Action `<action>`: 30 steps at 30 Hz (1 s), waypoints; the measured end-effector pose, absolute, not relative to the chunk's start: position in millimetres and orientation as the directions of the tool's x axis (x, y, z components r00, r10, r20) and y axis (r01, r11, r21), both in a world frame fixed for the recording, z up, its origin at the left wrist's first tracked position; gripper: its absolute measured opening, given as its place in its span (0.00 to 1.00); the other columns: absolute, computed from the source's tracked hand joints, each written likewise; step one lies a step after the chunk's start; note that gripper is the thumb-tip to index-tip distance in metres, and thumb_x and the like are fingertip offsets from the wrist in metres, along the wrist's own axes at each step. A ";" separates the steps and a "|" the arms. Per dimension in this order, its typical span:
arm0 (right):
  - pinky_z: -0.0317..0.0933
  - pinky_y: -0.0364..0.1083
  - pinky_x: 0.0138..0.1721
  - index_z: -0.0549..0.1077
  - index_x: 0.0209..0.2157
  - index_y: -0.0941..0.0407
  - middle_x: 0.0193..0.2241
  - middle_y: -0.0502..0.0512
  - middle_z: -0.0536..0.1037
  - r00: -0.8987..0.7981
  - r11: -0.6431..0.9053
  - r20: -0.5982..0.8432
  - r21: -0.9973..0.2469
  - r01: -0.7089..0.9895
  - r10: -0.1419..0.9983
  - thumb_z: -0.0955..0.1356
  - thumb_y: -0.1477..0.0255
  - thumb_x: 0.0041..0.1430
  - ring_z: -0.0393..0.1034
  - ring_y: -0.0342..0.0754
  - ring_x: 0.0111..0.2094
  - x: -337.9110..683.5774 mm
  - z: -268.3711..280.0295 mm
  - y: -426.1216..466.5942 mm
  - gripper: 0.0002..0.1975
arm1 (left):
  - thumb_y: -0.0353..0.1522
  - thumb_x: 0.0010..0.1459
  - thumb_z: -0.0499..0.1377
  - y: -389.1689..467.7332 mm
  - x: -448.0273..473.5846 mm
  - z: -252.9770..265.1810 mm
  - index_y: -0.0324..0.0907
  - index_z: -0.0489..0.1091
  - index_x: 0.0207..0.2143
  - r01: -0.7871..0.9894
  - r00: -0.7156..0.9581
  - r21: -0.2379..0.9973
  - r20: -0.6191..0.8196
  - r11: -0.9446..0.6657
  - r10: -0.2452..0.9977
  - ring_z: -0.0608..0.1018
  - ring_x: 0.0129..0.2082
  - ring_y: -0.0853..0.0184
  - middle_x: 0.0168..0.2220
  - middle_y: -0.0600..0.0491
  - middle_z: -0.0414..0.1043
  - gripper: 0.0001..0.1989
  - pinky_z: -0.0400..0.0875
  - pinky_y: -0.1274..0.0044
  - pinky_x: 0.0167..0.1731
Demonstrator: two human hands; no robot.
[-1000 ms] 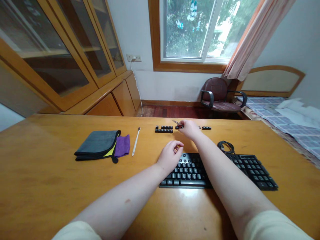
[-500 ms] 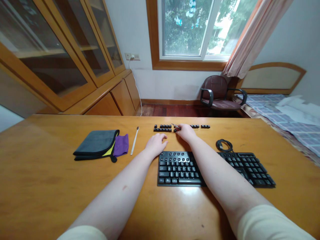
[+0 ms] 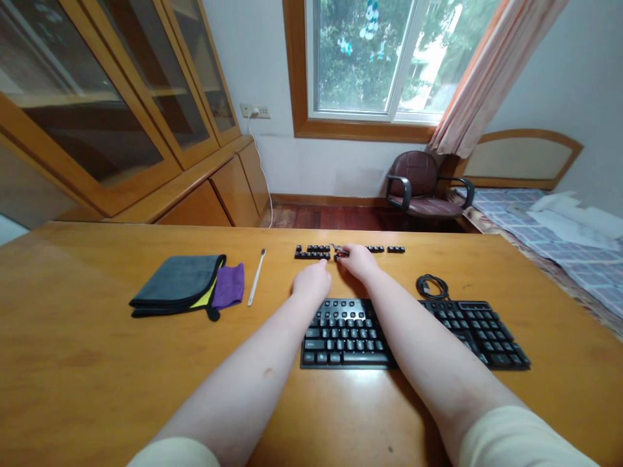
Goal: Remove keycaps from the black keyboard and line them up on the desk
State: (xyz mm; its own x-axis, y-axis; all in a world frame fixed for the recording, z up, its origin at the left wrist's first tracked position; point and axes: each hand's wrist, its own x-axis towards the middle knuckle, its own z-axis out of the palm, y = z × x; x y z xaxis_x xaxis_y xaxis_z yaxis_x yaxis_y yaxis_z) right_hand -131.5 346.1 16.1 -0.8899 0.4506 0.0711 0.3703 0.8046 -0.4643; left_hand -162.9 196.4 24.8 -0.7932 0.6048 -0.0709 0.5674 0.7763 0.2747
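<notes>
My right hand (image 3: pixel 359 261) is closed round a thin metal tool (image 3: pixel 337 248), whose wire-like tip sticks out to the left. Under its fingertips lie small black keycaps, partly covered. Just to the left, my left hand (image 3: pixel 312 283) is curled, its fingertips at the right end of a double row of black keycaps (image 3: pixel 311 255); whether it pinches one is hidden. Below both hands lies a black keyboard (image 3: pixel 363 357), crossed by my right forearm. Its upper left rows show bare switches (image 3: pixel 343 309) without caps.
More keycaps (image 3: pixel 396 250) line up on the right. A coiled black cable (image 3: pixel 432 286) lies behind the keyboard. Left on the wooden desk (image 3: pixel 97 363) are a toothbrush (image 3: pixel 256 277), a folded grey cloth (image 3: pixel 178 282) and a purple cloth (image 3: pixel 228 285). A chair (image 3: pixel 422 185) stands beyond.
My left hand has moved forward and right to the keycap row, and its spread fingers have curled in. My right hand stays over the keycaps with the metal tool. The view has shifted slightly.
</notes>
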 end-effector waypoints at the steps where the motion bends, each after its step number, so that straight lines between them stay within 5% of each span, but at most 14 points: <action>1: 0.58 0.41 0.34 0.75 0.35 0.52 0.33 0.52 0.79 -0.892 0.804 0.074 -0.471 0.364 0.447 0.67 0.69 0.51 0.71 0.47 0.35 -131.6 16.1 345.8 0.09 | 0.33 0.58 0.45 195.2 -163.8 25.4 0.44 0.65 0.49 0.568 -0.791 0.275 -0.079 0.776 0.607 0.76 0.40 0.56 0.41 0.44 0.74 0.18 0.69 0.69 0.37; 30: 0.59 0.41 0.34 0.76 0.34 0.52 0.33 0.53 0.79 -0.889 0.815 0.074 -0.438 0.379 0.452 0.67 0.68 0.52 0.71 0.47 0.35 -137.8 15.3 340.7 0.08 | 0.32 0.58 0.45 197.7 -165.9 24.3 0.46 0.59 0.56 0.559 -0.775 0.307 -0.139 0.771 0.617 0.75 0.44 0.56 0.46 0.44 0.72 0.23 0.68 0.68 0.42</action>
State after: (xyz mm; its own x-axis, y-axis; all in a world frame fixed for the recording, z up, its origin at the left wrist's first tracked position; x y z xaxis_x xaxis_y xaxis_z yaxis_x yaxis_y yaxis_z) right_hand -137.8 340.7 15.3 -0.8888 0.4524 0.0736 0.3787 0.8152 -0.4382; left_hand -165.9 197.7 24.3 -0.7748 0.6167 -0.1391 0.5585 0.7708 0.3066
